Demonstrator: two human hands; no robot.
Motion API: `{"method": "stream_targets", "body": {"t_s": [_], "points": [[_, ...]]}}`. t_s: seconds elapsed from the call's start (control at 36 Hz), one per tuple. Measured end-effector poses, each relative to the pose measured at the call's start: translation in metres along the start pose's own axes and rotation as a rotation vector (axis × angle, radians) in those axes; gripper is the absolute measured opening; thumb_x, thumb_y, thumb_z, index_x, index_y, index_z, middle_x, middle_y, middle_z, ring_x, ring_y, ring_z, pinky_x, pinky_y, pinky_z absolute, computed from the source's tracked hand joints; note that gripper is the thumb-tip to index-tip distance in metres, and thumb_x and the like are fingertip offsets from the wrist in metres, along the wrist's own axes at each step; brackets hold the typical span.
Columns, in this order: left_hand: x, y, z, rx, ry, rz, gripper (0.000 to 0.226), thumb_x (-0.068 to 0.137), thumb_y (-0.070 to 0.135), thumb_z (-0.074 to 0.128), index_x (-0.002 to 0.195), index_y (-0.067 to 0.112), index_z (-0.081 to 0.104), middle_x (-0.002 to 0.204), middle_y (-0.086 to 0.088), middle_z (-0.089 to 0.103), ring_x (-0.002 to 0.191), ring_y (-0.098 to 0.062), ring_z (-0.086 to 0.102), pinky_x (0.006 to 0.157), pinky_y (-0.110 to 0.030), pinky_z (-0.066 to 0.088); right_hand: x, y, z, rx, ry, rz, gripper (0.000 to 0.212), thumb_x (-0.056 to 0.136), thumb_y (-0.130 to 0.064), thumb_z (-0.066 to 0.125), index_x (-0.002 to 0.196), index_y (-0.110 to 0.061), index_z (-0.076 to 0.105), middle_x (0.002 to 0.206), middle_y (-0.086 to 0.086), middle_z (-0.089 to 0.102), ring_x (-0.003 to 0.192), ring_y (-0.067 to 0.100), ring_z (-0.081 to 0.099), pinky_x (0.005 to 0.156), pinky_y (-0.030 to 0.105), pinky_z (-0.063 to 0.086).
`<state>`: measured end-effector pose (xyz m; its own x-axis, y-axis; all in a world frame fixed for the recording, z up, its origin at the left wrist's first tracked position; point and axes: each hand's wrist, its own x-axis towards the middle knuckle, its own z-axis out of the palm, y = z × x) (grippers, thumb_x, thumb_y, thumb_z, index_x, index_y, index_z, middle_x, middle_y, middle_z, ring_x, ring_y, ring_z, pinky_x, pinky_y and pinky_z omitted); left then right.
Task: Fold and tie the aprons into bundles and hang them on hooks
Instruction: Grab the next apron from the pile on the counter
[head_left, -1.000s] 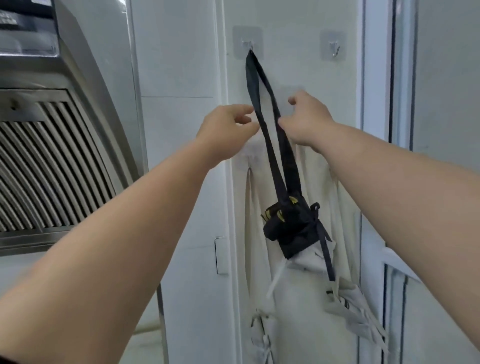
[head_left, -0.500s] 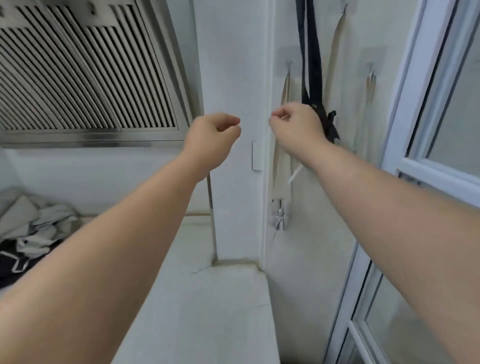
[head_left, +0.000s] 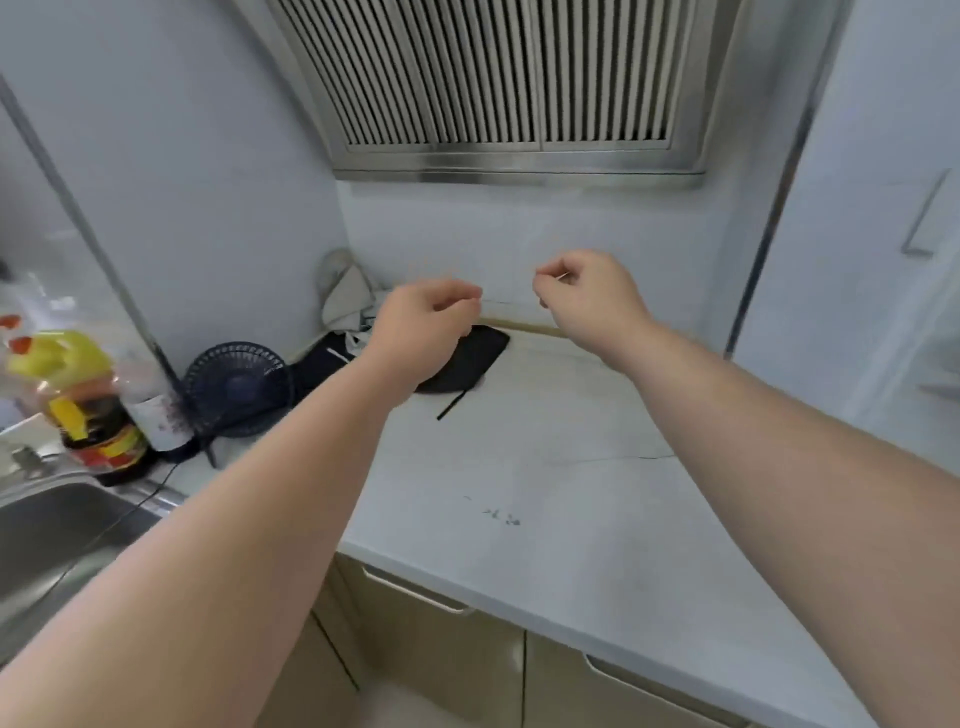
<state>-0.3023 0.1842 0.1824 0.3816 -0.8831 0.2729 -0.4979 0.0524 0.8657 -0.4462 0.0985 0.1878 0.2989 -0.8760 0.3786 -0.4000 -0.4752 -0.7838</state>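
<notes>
The one camera sat on the person's head and looked forward and down across the counter (head_left: 571, 493) toward the wall corner. The left hand (head_left: 423, 332) and right hand (head_left: 587, 301) sat near mid-frame, close to the lens, on arms that entered from the bottom corners. The hood (head_left: 493, 78) filled the top edge, the sink (head_left: 52, 530) lay at the left edge, and cabinet doors (head_left: 441, 660) showed below the counter's front. The wide angle bent straight lines near the borders
</notes>
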Motion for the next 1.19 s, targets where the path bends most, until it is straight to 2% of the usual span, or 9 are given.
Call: {"method": "stream_targets", "body": {"t_s": [0.33, 0.47, 0.64, 0.72, 0.78, 0.86, 0.97, 1.03, 1.19], "points": [[0.078, -0.128, -0.124, 0.077, 0.128, -0.152, 0.023, 0.09, 0.02, 0.059, 0.077, 0.038, 0.065, 0.071, 0.009, 0.064, 0.078, -0.013, 0.06, 0.084, -0.035, 0.052, 0.063, -0.018, 0.179, 0.066, -0.159, 0.047, 0.01, 0.091, -0.018, 0.054, 0.093, -0.021, 0.062, 0.089, -0.004, 0.058, 0.089, 0.014, 0.053, 0.078, 0.022, 0.038], [0.126, -0.169, -0.106, 0.012, 0.066, -0.199, 0.015, 0.092, 0.019, 0.059, 0.096, 0.028, 0.07, 0.074, 0.011, 0.063, 0.072, -0.005, 0.058, 0.077, -0.027, 0.05, 0.104, 0.018, 0.21, 0.035, -0.19, 0.119, 0.012, 0.09, -0.021, 0.054, 0.093, -0.021, 0.065, 0.09, -0.004, 0.061, 0.088, 0.014, 0.055, 0.071, 0.021, 0.037], [0.188, -0.228, -0.073, 0.026, 0.019, -0.26, 0.013, 0.092, 0.021, 0.059, 0.096, 0.031, 0.067, 0.079, 0.016, 0.064, 0.074, -0.005, 0.057, 0.068, -0.017, 0.046, 0.164, 0.086, 0.246, -0.018, -0.231, 0.273, 0.029, 0.092, -0.022, 0.053, 0.119, -0.013, 0.059, 0.112, 0.001, 0.061, 0.107, 0.019, 0.055, 0.088, 0.024, 0.04], [0.223, -0.255, -0.053, 0.093, -0.018, -0.281, 0.015, 0.092, 0.02, 0.059, 0.103, 0.027, 0.067, 0.087, 0.017, 0.064, 0.074, 0.0, 0.057, 0.059, -0.003, 0.04, 0.197, 0.125, 0.266, -0.025, -0.267, 0.361, 0.028, 0.092, -0.021, 0.052, 0.118, -0.013, 0.058, 0.101, -0.001, 0.06, 0.1, 0.02, 0.055, 0.083, 0.025, 0.041], [0.244, -0.276, -0.038, 0.168, -0.068, -0.306, 0.022, 0.091, 0.02, 0.06, 0.112, 0.024, 0.066, 0.099, 0.013, 0.066, 0.087, -0.001, 0.059, 0.069, -0.006, 0.039, 0.213, 0.15, 0.278, -0.05, -0.305, 0.414, 0.019, 0.092, -0.019, 0.051, 0.11, -0.017, 0.056, 0.092, -0.004, 0.057, 0.094, 0.02, 0.053, 0.076, 0.024, 0.041], [0.265, -0.303, -0.018, 0.285, -0.185, -0.335, 0.04, 0.09, 0.019, 0.061, 0.131, 0.02, 0.057, 0.121, 0.004, 0.061, 0.11, -0.01, 0.056, 0.087, -0.015, 0.036, 0.225, 0.179, 0.291, -0.046, -0.351, 0.522, 0.043, 0.093, -0.02, 0.052, 0.134, -0.012, 0.045, 0.113, 0.002, 0.056, 0.109, 0.022, 0.053, 0.09, 0.029, 0.043], [0.288, -0.336, 0.006, 0.347, -0.306, -0.341, 0.051, 0.085, 0.02, 0.067, 0.133, 0.013, 0.052, 0.114, 0.003, 0.055, 0.103, -0.013, 0.053, 0.078, -0.014, 0.034, 0.233, 0.214, 0.308, -0.026, -0.374, 0.673, 0.063, 0.093, -0.024, 0.054, 0.147, -0.013, 0.025, 0.116, 0.006, 0.049, 0.098, 0.022, 0.052, 0.079, 0.029, 0.042], [0.301, -0.356, 0.015, 0.319, -0.341, -0.358, 0.062, 0.078, 0.031, 0.072, 0.134, 0.017, 0.051, 0.127, 0.0, 0.052, 0.119, -0.017, 0.05, 0.093, -0.023, 0.04, 0.239, 0.23, 0.319, -0.001, -0.332, 0.769, 0.074, 0.09, -0.033, 0.058, 0.15, -0.014, 0.018, 0.137, 0.01, 0.041, 0.109, 0.025, 0.051, 0.082, 0.03, 0.043], [0.325, -0.395, 0.028, 0.463, -0.492, -0.389, 0.101, 0.076, 0.031, 0.076, 0.153, 0.028, 0.011, 0.16, 0.0, 0.001, 0.147, -0.02, 0.004, 0.116, -0.034, 0.02, 0.241, 0.255, 0.352, 0.117, -0.27, 0.978, 0.109, 0.072, -0.05, 0.075, 0.152, -0.026, 0.004, 0.147, 0.006, 0.029, 0.126, 0.031, 0.043, 0.099, 0.045, 0.046]]}}
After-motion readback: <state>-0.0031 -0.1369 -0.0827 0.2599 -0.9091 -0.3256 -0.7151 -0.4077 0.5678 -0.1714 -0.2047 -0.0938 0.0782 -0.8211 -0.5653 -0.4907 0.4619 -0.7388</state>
